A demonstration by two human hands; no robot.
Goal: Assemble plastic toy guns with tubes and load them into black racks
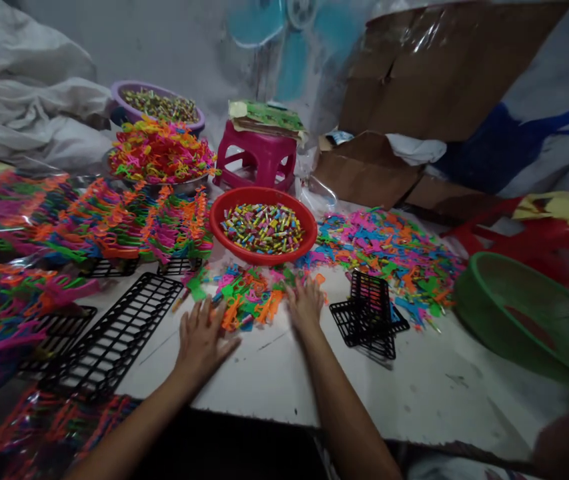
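A loose pile of small bright plastic pieces (249, 300), some shaped like toy pistols, lies on the white tabletop (269, 380). My left hand (201, 340) rests at the pile's left edge, palm down with fingers spread. On the other side, my right hand (305, 305) reaches over the pile's right edge, its fingers apart. Neither hand visibly grips anything, though pieces lie under or against the fingertips. Just behind the pile stands a red basin (217, 237) full of small multicoloured cylinders. A black grid rack (114, 333) lies left of my left hand; smaller black racks (367, 313) are stacked right of my right hand.
Racks filled with coloured pieces (124, 220) crowd the left. Behind them are a heaped bowl of pieces (161, 153) and a purple basin (119, 93). A larger pile (389, 250) spreads at right, beside a green basin (484, 320). A pink stool (259, 157) and cardboard boxes (364, 170) stand behind.
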